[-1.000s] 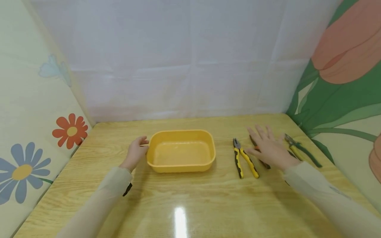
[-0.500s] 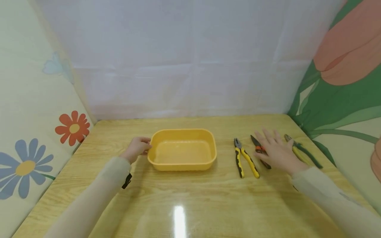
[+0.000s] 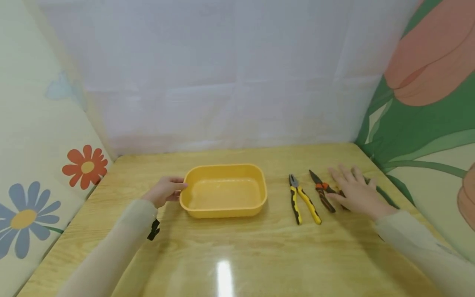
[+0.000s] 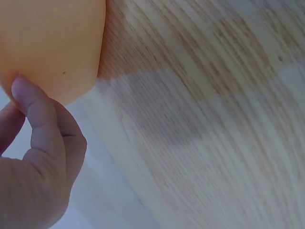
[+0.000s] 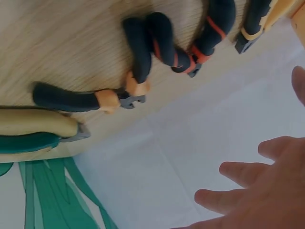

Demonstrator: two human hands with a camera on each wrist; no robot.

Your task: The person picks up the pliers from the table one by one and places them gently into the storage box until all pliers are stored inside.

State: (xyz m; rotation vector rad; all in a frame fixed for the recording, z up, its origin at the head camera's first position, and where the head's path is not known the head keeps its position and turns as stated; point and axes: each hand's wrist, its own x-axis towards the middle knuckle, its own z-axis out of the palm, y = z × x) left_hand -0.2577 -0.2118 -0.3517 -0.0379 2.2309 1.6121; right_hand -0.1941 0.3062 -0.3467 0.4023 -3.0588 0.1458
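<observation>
My left hand (image 3: 165, 192) pinches the left rim of a yellow plastic basin (image 3: 222, 213), with the thumb on one side of the wall in the left wrist view. My right hand (image 3: 358, 193) hovers palm down, fingers spread, over the pliers at the right. Yellow-black combination pliers (image 3: 294, 199) lie nearest the basin. Beside them are long-nose pliers (image 3: 325, 201) with black-and-red handles. Black-handled pliers with orange collars (image 5: 71, 98) are mostly hidden under the right hand in the head view. Green-and-yellow pliers (image 5: 35, 126) lie farthest right, partly covered.
The wood-grain table (image 3: 237, 247) ends at a white cloth backdrop (image 3: 230, 82). Flower-printed panels (image 3: 434, 128) stand at the left and right sides. A light reflection shines near the front.
My left hand has gone from beside the basin to pinching its rim. The right hand has drifted right across the pliers, uncovering the long-nose pair.
</observation>
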